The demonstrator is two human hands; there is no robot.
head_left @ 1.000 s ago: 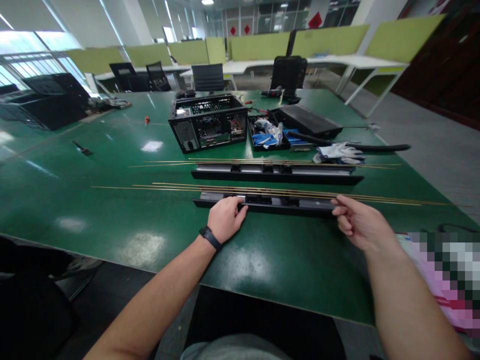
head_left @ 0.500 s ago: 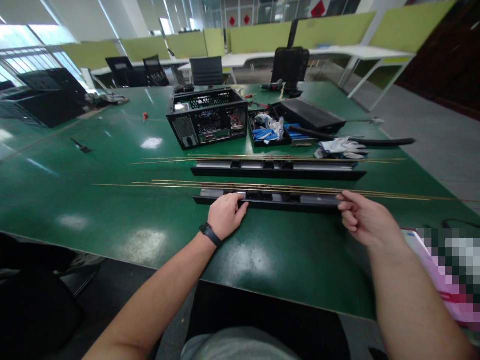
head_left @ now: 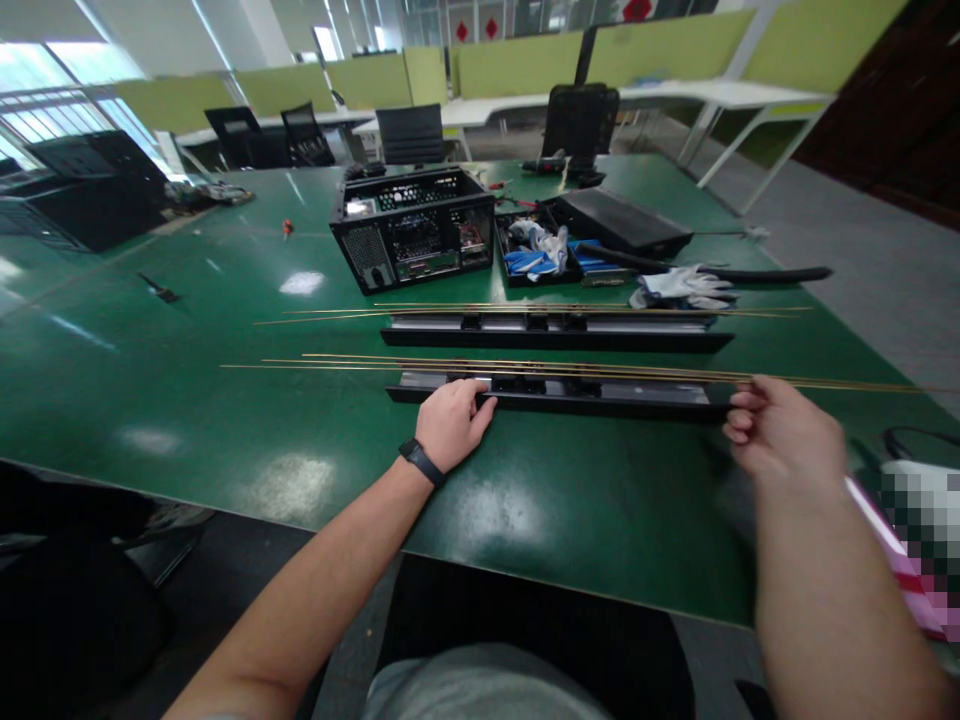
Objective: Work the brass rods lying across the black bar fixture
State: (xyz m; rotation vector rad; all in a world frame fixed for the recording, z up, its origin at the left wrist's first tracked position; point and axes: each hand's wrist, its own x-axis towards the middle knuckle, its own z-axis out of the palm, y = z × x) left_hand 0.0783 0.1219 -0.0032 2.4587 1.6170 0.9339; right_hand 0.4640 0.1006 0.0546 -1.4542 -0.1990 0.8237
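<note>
A long black channel-shaped rail (head_left: pixel 622 405) lies crosswise in front of me, with dark blocks seated along its pale inner strip. Several thin brass-coloured rods (head_left: pixel 337 362) stretch across it and past both of its ends. My left hand (head_left: pixel 452 424), a dark band at its wrist, grips the rail left of its middle, thumb at the front wall and fingers over the edge. Just beyond the rail's right end, my right hand (head_left: pixel 786 425) is closed in a pinch on one brass rod (head_left: pixel 244 366). Behind lies a second black rail (head_left: pixel 555 341), also with rods along it.
Farther back on the green table (head_left: pixel 225 450) stands an opened computer case (head_left: pixel 412 235). Right of it are a tray with gloves (head_left: pixel 536 250), a flat black panel (head_left: pixel 619 225), another glove (head_left: pixel 686 288) and a black tube (head_left: pixel 780 274). A pink item (head_left: pixel 911 580) lies at right.
My right hand has moved to the right along the rail, past its end, and the pinched rod has slid right with it. My left hand has stayed on the rail.
</note>
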